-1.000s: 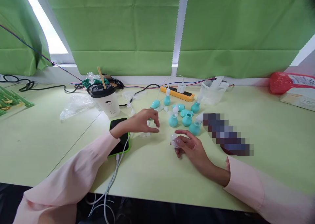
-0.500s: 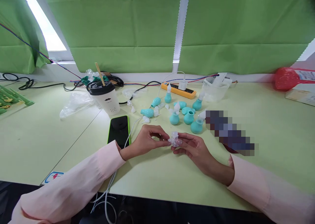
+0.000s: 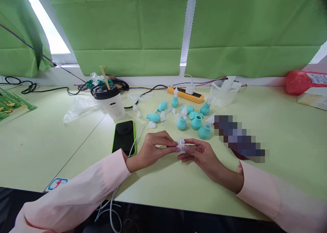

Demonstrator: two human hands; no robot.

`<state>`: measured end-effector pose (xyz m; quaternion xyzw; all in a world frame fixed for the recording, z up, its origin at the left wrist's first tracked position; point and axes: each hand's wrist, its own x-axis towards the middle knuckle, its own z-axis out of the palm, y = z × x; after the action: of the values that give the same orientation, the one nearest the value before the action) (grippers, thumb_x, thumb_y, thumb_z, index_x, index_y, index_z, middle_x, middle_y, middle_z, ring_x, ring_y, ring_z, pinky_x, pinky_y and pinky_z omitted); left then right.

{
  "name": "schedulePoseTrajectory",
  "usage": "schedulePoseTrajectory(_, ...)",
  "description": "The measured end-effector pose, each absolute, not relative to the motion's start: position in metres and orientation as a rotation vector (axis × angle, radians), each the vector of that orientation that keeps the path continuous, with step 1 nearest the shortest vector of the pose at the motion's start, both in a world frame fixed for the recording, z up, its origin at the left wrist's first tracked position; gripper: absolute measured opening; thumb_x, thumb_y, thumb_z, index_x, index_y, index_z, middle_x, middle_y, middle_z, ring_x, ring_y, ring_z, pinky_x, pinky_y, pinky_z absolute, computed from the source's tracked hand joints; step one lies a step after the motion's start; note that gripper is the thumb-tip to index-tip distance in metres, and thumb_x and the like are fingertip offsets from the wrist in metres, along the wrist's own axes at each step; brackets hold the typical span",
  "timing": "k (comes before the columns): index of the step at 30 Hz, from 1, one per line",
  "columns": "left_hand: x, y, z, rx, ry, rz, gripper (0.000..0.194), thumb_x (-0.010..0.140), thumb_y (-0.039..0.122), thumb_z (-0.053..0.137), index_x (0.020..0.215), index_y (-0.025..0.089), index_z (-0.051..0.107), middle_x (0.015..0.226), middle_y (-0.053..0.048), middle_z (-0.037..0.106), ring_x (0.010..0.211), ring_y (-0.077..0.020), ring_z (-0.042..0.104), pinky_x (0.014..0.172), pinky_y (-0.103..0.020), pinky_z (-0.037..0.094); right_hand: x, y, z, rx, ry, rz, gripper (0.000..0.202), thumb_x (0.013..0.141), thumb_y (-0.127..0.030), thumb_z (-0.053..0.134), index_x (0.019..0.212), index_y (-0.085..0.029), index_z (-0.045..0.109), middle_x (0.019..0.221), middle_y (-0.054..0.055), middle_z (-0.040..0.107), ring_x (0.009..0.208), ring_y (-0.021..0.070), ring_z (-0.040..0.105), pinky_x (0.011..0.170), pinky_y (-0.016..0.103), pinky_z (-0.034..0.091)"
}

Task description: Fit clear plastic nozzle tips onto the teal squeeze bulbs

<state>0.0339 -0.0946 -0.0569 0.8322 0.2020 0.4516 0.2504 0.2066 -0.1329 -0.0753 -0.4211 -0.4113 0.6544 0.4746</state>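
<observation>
A small clear plastic piece [image 3: 181, 143] is pinched between both my hands above the near part of the table. My left hand [image 3: 155, 148] grips its left side with thumb and fingertips pressed together. Holding its right side is my right hand [image 3: 203, 156], thumb in front and fingers behind. Just beyond the hands are several turquoise bulbs, among them an open-necked bulb [image 3: 196, 122] and a bulb with a translucent tip [image 3: 204, 131]. Two turquoise bulbs lie on their sides, one of them a longish bulb [image 3: 153, 117], near loose translucent bits [image 3: 162, 116].
A green-edged phone [image 3: 124, 137] lies left of my hands, crossed by a white cable [image 3: 135, 141]. Behind it stands a lidded paper cup [image 3: 112, 105] with a straw. Farther back are an orange power strip [image 3: 187, 95] and a clear bag [image 3: 223, 95]. A blurred-out object [image 3: 240, 137] lies right.
My left fingers have moved slightly right and closed together on the clear piece, covering more of its left side. My right hand has stayed almost still.
</observation>
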Motion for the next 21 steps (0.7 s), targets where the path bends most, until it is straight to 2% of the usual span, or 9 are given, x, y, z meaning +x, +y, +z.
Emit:
schedulePoseTrajectory(6,0.0345,-0.093,-0.0635,2.729,0.375,1.405,0.012,0.071,0.011,0.057,0.083,0.013,0.058,0.07,-0.006,0.058,0.068,-0.012,0.05,0.056,-0.026,0.048,0.206,-0.1325,-0.0741,-1.016,-0.956,1.639,0.028,0.062,-0.027,0.067,0.084,-0.017,0.053,0.064,0.001,0.067,0.059,0.018,0.065,0.057,0.028,0.05)
schedulePoseTrajectory(21,0.0371,-0.0981,-0.063,2.68,0.433,1.406,0.011,0.073,0.008,0.054,0.083,0.014,0.054,0.069,-0.004,0.056,0.066,-0.0105,0.049,0.056,-0.025,0.048,0.2067,-0.1314,-0.0724,-0.967,-0.898,1.674,0.03,0.064,-0.028,0.066,0.087,-0.017,0.051,0.067,0.001,0.066,0.061,0.0161,0.064,0.058,0.026,0.048)
